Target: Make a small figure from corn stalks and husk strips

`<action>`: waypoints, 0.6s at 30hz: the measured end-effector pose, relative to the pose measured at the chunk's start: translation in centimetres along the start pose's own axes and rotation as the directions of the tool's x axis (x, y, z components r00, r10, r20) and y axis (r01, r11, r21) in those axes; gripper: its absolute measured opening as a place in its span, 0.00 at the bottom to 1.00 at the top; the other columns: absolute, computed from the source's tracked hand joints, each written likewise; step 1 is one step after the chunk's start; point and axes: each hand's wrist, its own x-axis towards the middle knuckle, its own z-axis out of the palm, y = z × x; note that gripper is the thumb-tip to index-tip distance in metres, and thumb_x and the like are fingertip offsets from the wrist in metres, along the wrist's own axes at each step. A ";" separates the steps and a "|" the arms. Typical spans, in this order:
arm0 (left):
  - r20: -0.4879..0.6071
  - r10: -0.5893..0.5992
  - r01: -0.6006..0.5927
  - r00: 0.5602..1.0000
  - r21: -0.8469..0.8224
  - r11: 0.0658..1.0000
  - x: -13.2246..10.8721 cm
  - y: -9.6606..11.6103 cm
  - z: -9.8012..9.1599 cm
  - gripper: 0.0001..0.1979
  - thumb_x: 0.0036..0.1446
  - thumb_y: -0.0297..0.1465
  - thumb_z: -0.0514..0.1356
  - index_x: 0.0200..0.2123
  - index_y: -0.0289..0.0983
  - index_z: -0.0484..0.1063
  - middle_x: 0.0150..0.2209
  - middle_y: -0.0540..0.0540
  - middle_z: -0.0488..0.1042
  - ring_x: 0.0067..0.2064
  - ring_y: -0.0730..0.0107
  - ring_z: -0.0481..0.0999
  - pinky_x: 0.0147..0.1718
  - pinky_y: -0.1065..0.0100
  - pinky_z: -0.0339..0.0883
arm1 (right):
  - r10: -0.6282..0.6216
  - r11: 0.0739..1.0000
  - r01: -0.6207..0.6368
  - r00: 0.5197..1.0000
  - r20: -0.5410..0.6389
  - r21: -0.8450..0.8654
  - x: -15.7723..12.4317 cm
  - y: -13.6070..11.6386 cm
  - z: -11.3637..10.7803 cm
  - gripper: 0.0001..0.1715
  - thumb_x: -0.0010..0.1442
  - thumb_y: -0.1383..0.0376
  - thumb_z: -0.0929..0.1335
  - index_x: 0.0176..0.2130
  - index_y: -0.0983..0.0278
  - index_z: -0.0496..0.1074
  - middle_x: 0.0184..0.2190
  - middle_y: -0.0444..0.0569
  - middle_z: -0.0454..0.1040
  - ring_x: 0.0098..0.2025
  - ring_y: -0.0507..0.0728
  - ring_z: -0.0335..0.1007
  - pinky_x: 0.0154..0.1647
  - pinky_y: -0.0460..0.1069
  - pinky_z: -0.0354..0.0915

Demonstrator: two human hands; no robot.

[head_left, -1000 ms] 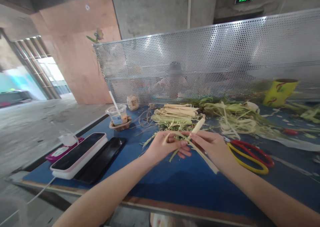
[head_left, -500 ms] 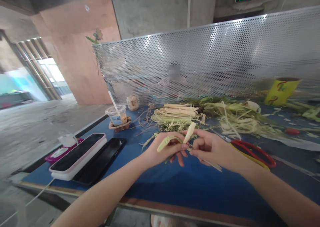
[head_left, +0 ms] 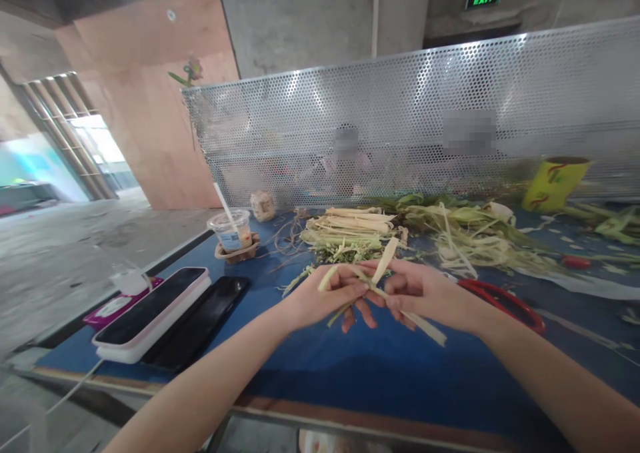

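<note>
Pale corn husk strips (head_left: 385,261) cross one another between my two hands, above the front half of the blue table. My left hand (head_left: 330,300) pinches them where they cross, and one strip curls back over its thumb side. Thumb and fingers of my right hand (head_left: 417,293) are closed on the same strips from the other side; a flat end sticks out below them to the right. Just beyond my hands lies a pile of husk bundles (head_left: 350,230) with small green sprigs. Red-handled scissors (head_left: 505,303) lie beside my right wrist, partly covered by the forearm.
Loose green husks (head_left: 470,240) spread at the back right, near a yellow roll (head_left: 557,185). On the left are a lidded cup with a straw (head_left: 231,232), a black phone (head_left: 200,323) and a pink-edged device (head_left: 153,313). A perforated metal screen (head_left: 310,133) borders the back; people sit behind it.
My right hand has shifted slightly, and the strips now show more clearly crossed. More of the strip end shows below my right hand. The view has turned a little.
</note>
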 end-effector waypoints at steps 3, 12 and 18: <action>0.004 0.013 -0.012 1.000 -0.070 0.997 0.1 -0.1 0.0 0.17 0.54 0.31 0.56 0.47 0.33 0.62 0.32 0.40 0.77 0.26 0.68 0.76 0.15 0.76 0.66 | -0.056 0.998 0.056 0.997 -0.046 0.007 0.3 0.2 0.1 0.30 0.55 0.60 0.65 0.56 0.62 0.56 0.22 0.41 0.68 0.21 0.48 0.65 0.21 0.43 0.62; -0.016 -0.013 0.011 1.000 -0.096 0.995 0.0 -0.1 0.1 0.13 0.50 0.31 0.60 0.40 0.31 0.70 0.36 0.37 0.76 0.35 0.60 0.77 0.23 0.71 0.70 | -0.139 0.963 0.075 0.962 -0.236 -0.260 0.7 1.0 0.4 0.21 0.56 0.59 0.64 0.48 0.64 0.63 0.24 0.44 0.70 0.20 0.49 0.65 0.21 0.45 0.63; -0.268 -0.039 -0.035 0.963 -0.265 0.964 0.4 -0.6 0.2 0.12 0.44 0.30 0.64 0.33 0.33 0.70 0.30 0.45 0.77 0.35 0.65 0.77 0.39 0.66 0.69 | -0.865 0.107 0.147 0.501 -0.020 -0.983 -0.2 0.7 0.9 0.21 0.51 0.70 0.67 0.45 0.56 0.67 0.35 0.48 0.67 0.37 0.56 0.64 0.41 0.54 0.61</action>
